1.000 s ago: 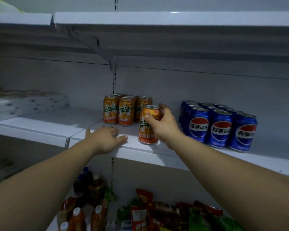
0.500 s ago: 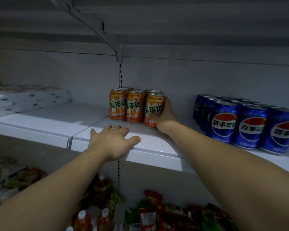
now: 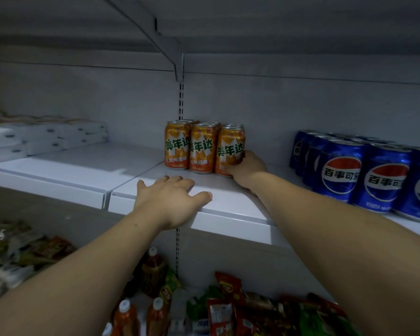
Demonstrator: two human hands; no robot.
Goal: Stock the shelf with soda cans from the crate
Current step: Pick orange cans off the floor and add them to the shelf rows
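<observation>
Several orange soda cans stand grouped at the back of the white shelf [image 3: 230,214]. My right hand [image 3: 246,168] wraps the lower part of the rightmost front orange can [image 3: 230,149], which stands upright on the shelf beside two other front orange cans [image 3: 201,147]. My left hand [image 3: 171,198] lies flat, fingers spread, on the shelf's front edge and holds nothing. A block of blue cola cans [image 3: 364,170] stands to the right on the same shelf. The crate is out of view.
White flat packs [image 3: 46,137] are stacked on the shelf section to the left. A shelf bracket [image 3: 170,59] hangs above the orange cans. Below sit orange-capped bottles [image 3: 153,270] and colourful snack bags [image 3: 240,304].
My right hand has pushed the orange can back from the shelf front into line with the other orange cans. My left hand stays on the shelf edge. The view has moved closer.
</observation>
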